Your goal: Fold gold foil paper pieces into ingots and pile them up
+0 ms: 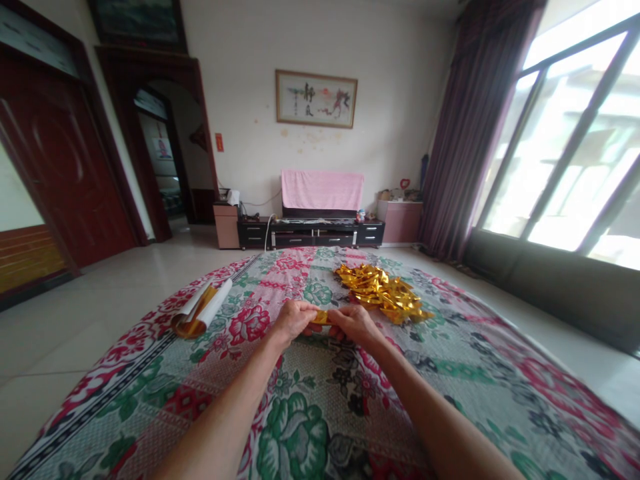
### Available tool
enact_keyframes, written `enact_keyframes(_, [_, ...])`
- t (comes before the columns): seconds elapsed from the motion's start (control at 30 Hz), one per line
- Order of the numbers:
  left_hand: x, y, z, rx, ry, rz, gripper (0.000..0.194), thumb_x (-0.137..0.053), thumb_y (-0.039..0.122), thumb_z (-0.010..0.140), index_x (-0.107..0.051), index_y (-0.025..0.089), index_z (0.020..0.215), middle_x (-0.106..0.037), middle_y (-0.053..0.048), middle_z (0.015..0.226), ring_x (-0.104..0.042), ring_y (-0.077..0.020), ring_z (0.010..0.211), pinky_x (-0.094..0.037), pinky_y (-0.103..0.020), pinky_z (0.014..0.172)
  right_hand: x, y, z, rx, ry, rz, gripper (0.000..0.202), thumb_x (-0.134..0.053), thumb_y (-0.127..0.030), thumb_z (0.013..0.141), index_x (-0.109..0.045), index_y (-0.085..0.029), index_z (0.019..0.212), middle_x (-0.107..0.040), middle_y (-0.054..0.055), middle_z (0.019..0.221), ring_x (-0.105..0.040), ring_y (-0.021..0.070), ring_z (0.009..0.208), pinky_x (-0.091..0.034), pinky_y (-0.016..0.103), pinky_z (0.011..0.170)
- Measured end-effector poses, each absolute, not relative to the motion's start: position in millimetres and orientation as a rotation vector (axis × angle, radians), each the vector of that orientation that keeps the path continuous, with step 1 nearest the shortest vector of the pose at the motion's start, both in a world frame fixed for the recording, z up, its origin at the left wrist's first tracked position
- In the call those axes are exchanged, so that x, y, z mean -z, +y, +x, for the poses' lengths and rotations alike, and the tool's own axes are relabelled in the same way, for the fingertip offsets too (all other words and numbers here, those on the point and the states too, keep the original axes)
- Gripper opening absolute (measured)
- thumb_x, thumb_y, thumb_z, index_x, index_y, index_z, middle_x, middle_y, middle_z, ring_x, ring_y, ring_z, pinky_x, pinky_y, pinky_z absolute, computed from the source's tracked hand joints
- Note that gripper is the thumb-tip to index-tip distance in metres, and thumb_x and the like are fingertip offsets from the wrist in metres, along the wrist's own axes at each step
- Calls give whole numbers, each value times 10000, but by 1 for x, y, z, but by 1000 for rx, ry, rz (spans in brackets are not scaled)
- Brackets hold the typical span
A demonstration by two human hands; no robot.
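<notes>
Between my two hands is a small piece of shiny gold foil paper (321, 318), held at both ends above the flowered cloth. My left hand (293, 321) pinches its left end, thumb on top. Its right end is gripped by my right hand (354, 323), also closed, with the fingers curled underneath. Just beyond my right hand lies a heap of folded gold foil pieces (383, 292). Off to the left rests a curled roll of gold foil sheets with a white back (203, 310).
A flowered cloth (300, 373) in red, green and grey covers the surface before me. Farther off stand a black low cabinet (295, 239) and a pink cloth (323, 190) over what seems a television. A curtain (465, 127) and windows are at right, a door (60, 147) at left.
</notes>
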State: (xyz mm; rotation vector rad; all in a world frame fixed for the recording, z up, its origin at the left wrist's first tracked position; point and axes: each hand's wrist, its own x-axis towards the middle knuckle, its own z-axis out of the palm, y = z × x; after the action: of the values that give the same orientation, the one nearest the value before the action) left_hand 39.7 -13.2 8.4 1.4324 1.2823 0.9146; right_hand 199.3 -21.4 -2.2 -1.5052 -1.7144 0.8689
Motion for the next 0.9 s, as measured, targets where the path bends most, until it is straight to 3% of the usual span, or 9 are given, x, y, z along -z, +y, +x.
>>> enact_keyframes(0.63, [-5, -9, 41, -901, 1323, 1439, 310, -483, 123, 733, -647, 130, 996, -699, -50, 816, -638, -113, 580, -440, -153, 443, -3, -28, 196, -757, -1721, -1485, 343, -473, -347, 768, -645, -133, 563, -589, -4, 466, -487, 76, 402, -322, 148, 388])
enact_keyframes(0.9, [-3, -8, 41, -996, 1279, 1396, 338, -476, 159, 733, -623, 118, 1035, -694, -79, 850, -656, -156, 644, -451, -186, 454, -5, -26, 199, -920, -1643, -1453, 351, -465, -388, 792, -684, -114, 774, -663, 41, 615, -515, 66, 440, -317, 129, 397])
